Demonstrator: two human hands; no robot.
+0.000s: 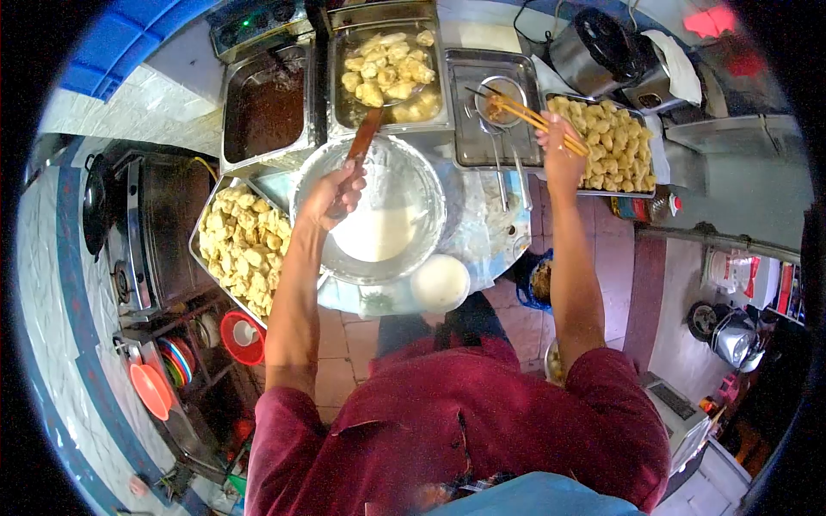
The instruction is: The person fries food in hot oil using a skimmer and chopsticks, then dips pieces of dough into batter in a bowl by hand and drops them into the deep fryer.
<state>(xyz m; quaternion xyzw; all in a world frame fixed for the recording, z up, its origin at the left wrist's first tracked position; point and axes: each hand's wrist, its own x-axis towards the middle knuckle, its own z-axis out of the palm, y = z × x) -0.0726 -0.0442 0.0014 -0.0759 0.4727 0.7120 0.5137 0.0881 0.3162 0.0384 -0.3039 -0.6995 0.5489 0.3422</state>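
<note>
My left hand [335,194] is closed around the wooden handle [365,138] of a skimmer. Its head is hidden under pale golden fried pieces [391,67] in the oil of the deep fryer [446,82]. Below that hand stands a large bowl of white batter [379,224]. My right hand [563,150] grips a pair of chopsticks [544,122]. Their tips reach a small round strainer [508,101] with brown bits in it, lying over a metal tray [466,148]. A second long-handled utensil [502,185] lies beside it.
Trays heaped with pale pieces stand at left [237,249] and right [613,142]. A second fryer vat [265,107] holds dark oil. A white round container [440,284] sits at the table's near edge. A rice cooker [594,52] stands at the back right, a red basin [241,337] lower left.
</note>
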